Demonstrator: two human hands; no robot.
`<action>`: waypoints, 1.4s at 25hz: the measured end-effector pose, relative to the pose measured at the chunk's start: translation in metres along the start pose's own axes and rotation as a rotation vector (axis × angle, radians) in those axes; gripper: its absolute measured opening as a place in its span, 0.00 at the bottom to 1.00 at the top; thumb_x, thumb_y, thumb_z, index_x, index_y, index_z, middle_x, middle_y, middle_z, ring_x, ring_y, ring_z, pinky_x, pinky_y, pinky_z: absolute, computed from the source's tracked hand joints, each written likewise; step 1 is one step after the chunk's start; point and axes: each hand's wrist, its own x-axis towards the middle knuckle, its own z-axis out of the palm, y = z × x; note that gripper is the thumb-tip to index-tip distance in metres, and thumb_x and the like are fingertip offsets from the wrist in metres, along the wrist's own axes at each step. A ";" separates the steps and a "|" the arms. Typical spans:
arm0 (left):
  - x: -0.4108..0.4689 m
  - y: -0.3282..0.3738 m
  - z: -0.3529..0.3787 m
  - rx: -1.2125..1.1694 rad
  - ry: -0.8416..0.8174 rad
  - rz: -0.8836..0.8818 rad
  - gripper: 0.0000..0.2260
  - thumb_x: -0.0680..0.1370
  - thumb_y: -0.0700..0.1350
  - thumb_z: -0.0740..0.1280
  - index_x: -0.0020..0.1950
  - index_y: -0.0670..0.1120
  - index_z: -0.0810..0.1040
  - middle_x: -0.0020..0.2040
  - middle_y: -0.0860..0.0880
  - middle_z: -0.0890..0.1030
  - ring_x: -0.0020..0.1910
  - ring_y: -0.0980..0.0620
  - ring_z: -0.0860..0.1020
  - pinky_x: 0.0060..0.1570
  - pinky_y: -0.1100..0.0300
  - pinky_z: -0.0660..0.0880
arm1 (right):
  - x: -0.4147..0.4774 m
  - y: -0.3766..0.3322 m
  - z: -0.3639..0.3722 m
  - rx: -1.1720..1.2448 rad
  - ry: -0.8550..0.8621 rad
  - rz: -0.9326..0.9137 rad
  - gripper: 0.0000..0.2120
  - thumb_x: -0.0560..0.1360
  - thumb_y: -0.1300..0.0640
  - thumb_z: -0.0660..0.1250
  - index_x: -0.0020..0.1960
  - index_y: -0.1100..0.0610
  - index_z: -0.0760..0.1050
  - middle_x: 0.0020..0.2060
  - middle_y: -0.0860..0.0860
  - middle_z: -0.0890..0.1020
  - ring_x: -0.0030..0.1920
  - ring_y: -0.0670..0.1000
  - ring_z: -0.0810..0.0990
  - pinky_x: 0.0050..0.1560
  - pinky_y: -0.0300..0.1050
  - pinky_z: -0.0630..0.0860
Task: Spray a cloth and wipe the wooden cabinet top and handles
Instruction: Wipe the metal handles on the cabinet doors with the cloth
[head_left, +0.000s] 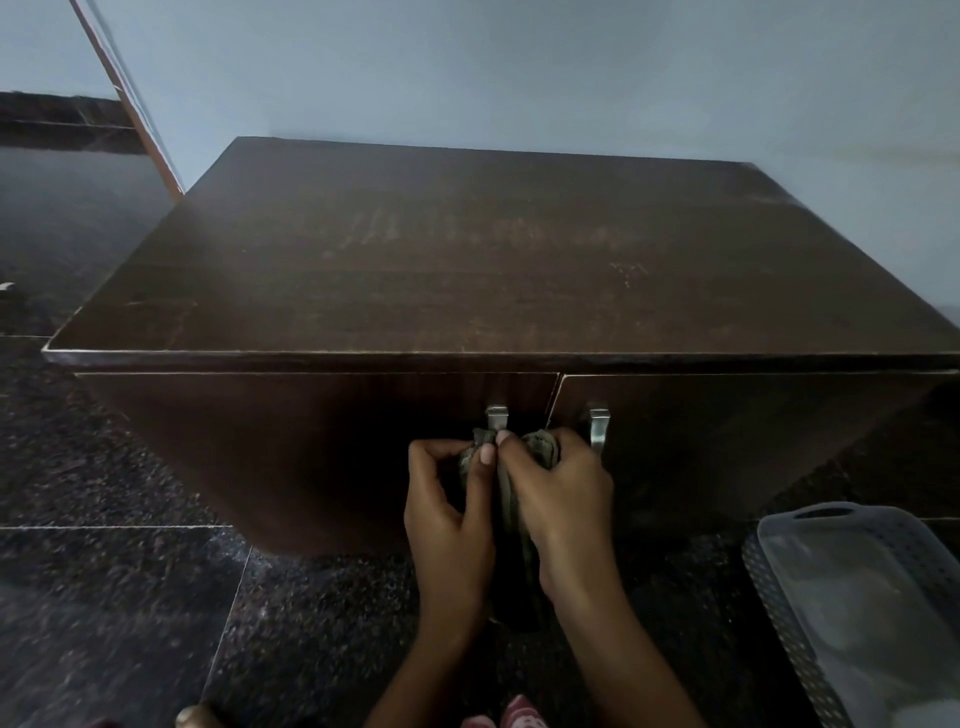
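Both hands closed on a crumpled green cloth (540, 449), left hand (447, 512) and right hand (558, 501) together; cloth wrapped around left door handle (496, 417), below front edge of wooden cabinet top (467, 260); right handle (598, 426) bare.

One head-worn camera looks forward and down, close above the cabinet (467, 270) front edge and floor (130, 597).
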 end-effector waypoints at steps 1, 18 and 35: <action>-0.001 -0.001 0.000 0.007 0.013 0.012 0.09 0.76 0.42 0.66 0.42 0.55 0.71 0.40 0.55 0.78 0.41 0.63 0.77 0.42 0.69 0.72 | -0.001 0.002 0.000 -0.006 0.003 -0.029 0.09 0.71 0.52 0.69 0.47 0.56 0.78 0.40 0.51 0.82 0.40 0.47 0.81 0.39 0.40 0.78; -0.009 -0.037 0.002 -0.071 0.049 0.017 0.10 0.75 0.40 0.66 0.46 0.56 0.72 0.44 0.56 0.77 0.46 0.61 0.77 0.48 0.69 0.73 | -0.004 0.054 0.011 0.030 0.024 -0.304 0.03 0.74 0.55 0.66 0.47 0.50 0.72 0.42 0.45 0.79 0.45 0.40 0.79 0.41 0.24 0.73; -0.009 -0.028 -0.001 -0.019 0.062 0.033 0.11 0.75 0.39 0.67 0.45 0.56 0.72 0.45 0.55 0.77 0.47 0.59 0.77 0.49 0.65 0.73 | -0.014 0.043 0.006 -0.026 0.036 -0.313 0.08 0.72 0.56 0.68 0.48 0.49 0.71 0.45 0.47 0.80 0.46 0.44 0.79 0.44 0.31 0.75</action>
